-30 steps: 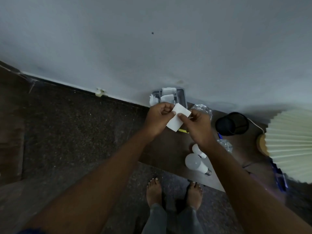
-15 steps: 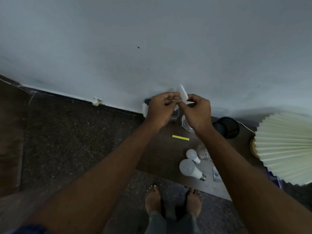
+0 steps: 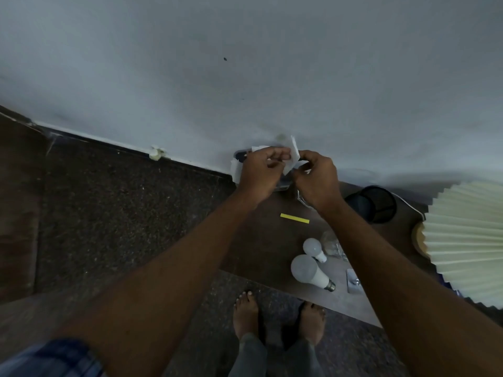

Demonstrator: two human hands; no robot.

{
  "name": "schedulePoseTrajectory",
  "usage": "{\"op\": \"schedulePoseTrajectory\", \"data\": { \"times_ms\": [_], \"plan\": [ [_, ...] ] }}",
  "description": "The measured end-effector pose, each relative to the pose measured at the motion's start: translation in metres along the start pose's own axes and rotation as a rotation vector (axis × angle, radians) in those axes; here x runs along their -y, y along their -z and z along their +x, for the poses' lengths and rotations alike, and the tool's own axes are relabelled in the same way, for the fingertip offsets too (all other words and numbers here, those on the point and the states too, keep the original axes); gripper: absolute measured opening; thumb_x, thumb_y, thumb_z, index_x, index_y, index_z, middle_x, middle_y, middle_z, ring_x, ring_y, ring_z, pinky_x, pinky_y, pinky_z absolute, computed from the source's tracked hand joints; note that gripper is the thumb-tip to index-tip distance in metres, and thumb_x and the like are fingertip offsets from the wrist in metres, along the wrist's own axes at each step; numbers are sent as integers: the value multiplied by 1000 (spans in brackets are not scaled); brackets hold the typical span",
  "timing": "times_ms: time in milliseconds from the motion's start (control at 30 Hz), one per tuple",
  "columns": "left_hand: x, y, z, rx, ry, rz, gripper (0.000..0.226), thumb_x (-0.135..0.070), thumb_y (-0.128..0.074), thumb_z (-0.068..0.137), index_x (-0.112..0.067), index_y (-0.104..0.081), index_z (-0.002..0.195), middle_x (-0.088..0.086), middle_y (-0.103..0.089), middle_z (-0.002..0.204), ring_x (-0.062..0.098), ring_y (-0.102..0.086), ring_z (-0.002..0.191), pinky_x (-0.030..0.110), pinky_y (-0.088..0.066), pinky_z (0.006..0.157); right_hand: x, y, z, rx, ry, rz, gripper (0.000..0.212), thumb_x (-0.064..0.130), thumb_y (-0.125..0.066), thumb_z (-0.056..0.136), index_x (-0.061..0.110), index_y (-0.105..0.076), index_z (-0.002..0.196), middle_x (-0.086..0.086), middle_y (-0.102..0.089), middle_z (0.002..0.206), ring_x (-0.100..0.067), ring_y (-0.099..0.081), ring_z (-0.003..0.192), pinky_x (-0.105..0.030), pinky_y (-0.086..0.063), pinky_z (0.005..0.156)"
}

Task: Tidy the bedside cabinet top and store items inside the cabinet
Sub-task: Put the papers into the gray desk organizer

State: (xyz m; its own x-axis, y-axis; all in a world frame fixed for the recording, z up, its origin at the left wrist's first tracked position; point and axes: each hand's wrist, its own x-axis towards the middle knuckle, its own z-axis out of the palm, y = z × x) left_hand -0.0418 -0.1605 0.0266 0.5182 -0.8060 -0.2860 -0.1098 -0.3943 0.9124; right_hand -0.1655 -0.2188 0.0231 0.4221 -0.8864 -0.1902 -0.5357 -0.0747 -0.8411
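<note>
Both hands meet over the back left corner of the dark wooden cabinet top point(image 3: 261, 248). My left hand point(image 3: 261, 170) and my right hand point(image 3: 317, 176) pinch a small white paper point(image 3: 291, 156) between them, and the paper is bent or folded. Under the hands sits a small grey tray point(image 3: 241, 156) with more white papers, mostly hidden. A yellow strip point(image 3: 294, 218) lies on the top just in front of the hands.
Two white light bulbs point(image 3: 309, 269) lie near the cabinet's front edge, beside a clear plastic wrapper point(image 3: 330, 243) and a small packet point(image 3: 353, 281). A black mesh cup point(image 3: 377, 204) and a pleated lamp shade point(image 3: 468, 240) stand at the right. My bare feet point(image 3: 246, 317) stand on dark floor.
The paper was held flat a second ago; both hands lifted it toward the wall and have folded it smaller. The yellow strip, hidden before, has come into view.
</note>
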Motion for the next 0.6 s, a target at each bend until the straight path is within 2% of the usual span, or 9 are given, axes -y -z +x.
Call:
{"op": "schedulePoseTrajectory", "data": {
  "times_ms": [67, 133, 233, 367, 467, 533, 600],
  "plan": [
    [6, -1, 3, -2, 1, 21, 36, 11, -55, 92, -4, -72, 120, 8, -76, 114, 17, -72, 106, 25, -58, 95, -5, -4, 1, 9, -11, -16, 33, 5, -67, 81, 20, -75, 109, 2, -75, 99, -15, -70, 78, -33, -59, 72],
    [12, -3, 4, 5, 3, 49, 38, 11, -55, 91, -4, -73, 120, 6, -75, 114, 12, -71, 104, 14, -55, 89, -10, -9, 2, 13, -22, -30, 34, 4, -66, 81, 21, -75, 108, -1, -75, 99, -20, -71, 81, -34, -59, 73],
    [19, -4, 5, 3, 1, 87, 41, 12, -54, 89, -6, -73, 120, 0, -74, 111, 8, -69, 103, 6, -51, 87, -13, -15, 1, 11, -5, -28, 32, 5, -65, 82, 21, -75, 107, 0, -76, 100, -19, -71, 86, -31, -57, 76],
    [31, -6, 5, -4, -10, 130, 41, 6, -57, 87, -11, -74, 121, 3, -76, 116, 17, -72, 106, 28, -58, 94, -13, -16, -3, -18, 66, -44, 29, 6, -68, 81, 19, -76, 105, 9, -72, 94, -4, -65, 78, -8, -44, 65],
    [36, -7, 2, 11, -25, 131, 39, 2, -60, 85, -15, -75, 117, -5, -77, 112, 14, -72, 104, 34, -59, 96, -15, -15, -4, -36, 61, -2, 34, 2, -71, 78, 13, -75, 110, 28, -61, 85, 17, -62, 72, 2, -42, 62],
    [38, -9, 1, 11, -29, 123, 40, 5, -60, 85, -14, -75, 117, -7, -76, 110, 12, -72, 104, 36, -59, 96, -17, -13, -3, -13, 7, -8, 38, 4, -72, 79, 12, -72, 117, 19, -68, 95, 13, -64, 79, -4, -49, 71],
    [40, -10, 1, 12, -27, 106, 41, 6, -61, 85, -13, -74, 119, -3, -76, 113, 13, -72, 105, 36, -59, 96, -20, -12, -3, 8, -49, -34, 43, 6, -71, 81, 14, -69, 123, 2, -72, 112, -7, -69, 93, -27, -58, 82]
  ]
}}
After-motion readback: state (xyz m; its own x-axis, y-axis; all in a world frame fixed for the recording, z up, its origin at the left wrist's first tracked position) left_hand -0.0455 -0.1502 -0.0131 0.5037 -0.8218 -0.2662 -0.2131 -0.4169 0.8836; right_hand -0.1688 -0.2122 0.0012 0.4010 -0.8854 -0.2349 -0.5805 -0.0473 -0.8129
